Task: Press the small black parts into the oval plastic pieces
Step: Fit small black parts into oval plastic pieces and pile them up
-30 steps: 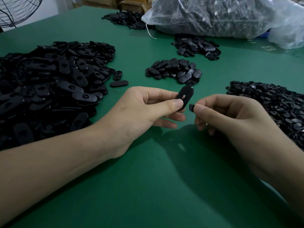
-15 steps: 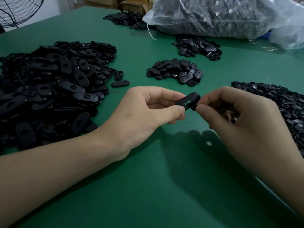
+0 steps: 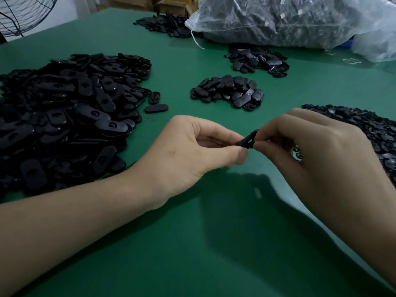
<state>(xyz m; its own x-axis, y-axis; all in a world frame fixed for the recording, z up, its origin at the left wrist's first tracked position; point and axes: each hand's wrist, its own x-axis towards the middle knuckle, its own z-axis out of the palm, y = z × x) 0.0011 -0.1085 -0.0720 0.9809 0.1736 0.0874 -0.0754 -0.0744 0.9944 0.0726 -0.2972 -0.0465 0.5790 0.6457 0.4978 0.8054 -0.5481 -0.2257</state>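
Observation:
A black oval plastic piece (image 3: 247, 140) is held above the green table between both hands, lying nearly flat. My left hand (image 3: 192, 151) pinches its near end between thumb and forefinger. My right hand (image 3: 317, 151) has its thumb and fingers curled round the far end, and they cover most of the piece. The small black part is hidden under those fingers. Some small dark bits show inside the curled right palm (image 3: 297, 154).
A big heap of oval pieces (image 3: 64, 116) fills the left. Smaller heaps lie mid-table (image 3: 229, 91) and further back (image 3: 257, 61). A pile of small black parts (image 3: 364, 129) lies at the right. A clear bag of parts (image 3: 289, 20) sits at the back; a fan (image 3: 21, 13) stands far left.
The oval piece has tipped from upright to nearly flat. My right hand has moved in from beside it and closed over its far end.

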